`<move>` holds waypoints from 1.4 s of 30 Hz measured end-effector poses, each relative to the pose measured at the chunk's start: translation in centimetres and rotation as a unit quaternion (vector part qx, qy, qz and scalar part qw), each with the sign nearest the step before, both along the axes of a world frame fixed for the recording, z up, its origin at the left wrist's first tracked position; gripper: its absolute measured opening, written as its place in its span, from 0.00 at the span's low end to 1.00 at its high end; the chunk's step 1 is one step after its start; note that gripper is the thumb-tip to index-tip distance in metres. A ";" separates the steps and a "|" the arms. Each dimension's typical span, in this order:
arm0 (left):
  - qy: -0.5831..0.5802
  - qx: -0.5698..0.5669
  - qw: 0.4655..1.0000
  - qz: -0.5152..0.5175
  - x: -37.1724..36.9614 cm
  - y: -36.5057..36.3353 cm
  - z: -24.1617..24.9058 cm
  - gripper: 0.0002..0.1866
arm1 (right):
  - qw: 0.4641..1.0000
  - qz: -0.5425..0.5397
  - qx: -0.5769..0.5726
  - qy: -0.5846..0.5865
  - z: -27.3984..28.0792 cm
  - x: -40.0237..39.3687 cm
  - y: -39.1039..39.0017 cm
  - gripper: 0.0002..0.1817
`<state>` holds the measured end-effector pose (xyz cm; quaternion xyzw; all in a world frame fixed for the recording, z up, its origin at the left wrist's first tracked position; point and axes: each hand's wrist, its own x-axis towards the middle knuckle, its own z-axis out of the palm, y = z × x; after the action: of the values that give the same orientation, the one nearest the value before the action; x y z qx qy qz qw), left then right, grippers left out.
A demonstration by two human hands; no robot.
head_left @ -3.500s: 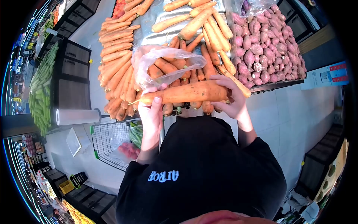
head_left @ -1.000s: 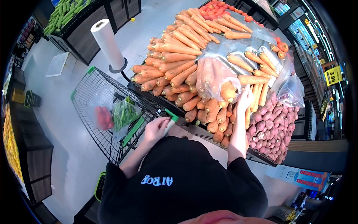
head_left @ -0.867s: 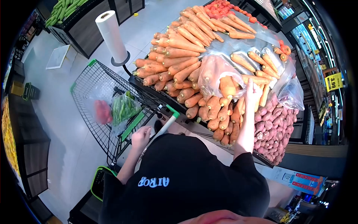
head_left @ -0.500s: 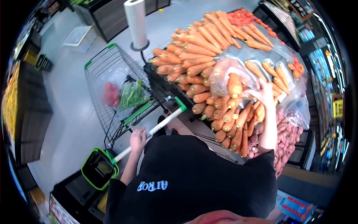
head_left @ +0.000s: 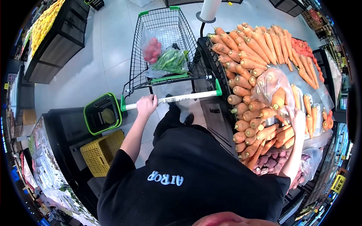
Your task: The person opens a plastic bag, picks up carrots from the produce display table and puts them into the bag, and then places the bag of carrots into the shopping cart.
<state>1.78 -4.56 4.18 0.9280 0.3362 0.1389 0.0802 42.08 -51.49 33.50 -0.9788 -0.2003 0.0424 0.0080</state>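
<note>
My left hand [head_left: 147, 105] is closed around the left part of the white shopping cart handle [head_left: 184, 98]. On the carrot display, my right hand [head_left: 296, 116] is at the edge of a clear plastic bag [head_left: 267, 83], its fingers bent and pinching the film; they are partly hidden. One large carrot [head_left: 278, 98] sticks out at the bag's mouth, just left of those fingers. Loose carrots [head_left: 260, 49] lie heaped around the bag. Inside the wire cart [head_left: 166, 22] are a bag of green vegetables [head_left: 171, 61] and a bag of round red produce [head_left: 152, 49].
A green-rimmed black basket [head_left: 101, 113] hangs by the cart handle's left end, above a yellow crate [head_left: 98, 153]. Purple-red sweet potatoes [head_left: 269, 163] lie nearest me on the display, tomatoes [head_left: 302, 49] at its far side. A plastic bag roll [head_left: 209, 9] stands at the corner.
My view has turned, so cart and carrots appear shifted to the right. My left hand stays on the handle. My right hand remains at the bag, now lower beside the protruding carrot.
</note>
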 end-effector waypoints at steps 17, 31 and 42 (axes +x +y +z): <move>-0.057 -0.006 0.997 -0.049 -0.4 2.3 -0.8 0.17 | 0.685 -0.193 0.651 0.265 6.9 3.4 14.8 0.13; 0.001 -0.155 0.984 -0.086 -0.8 3.6 -0.3 0.25 | 0.601 -0.017 0.708 0.372 17.1 -2.9 25.5 0.14; 0.026 -0.199 0.977 -0.069 -1.4 5.1 -0.7 0.23 | 0.659 -0.113 0.621 0.408 5.5 -4.8 44.9 0.09</move>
<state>0.36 0.53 3.52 0.9176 0.2945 0.0393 0.2641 37.25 -6.57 39.03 -0.6454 -0.0444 0.3022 0.7001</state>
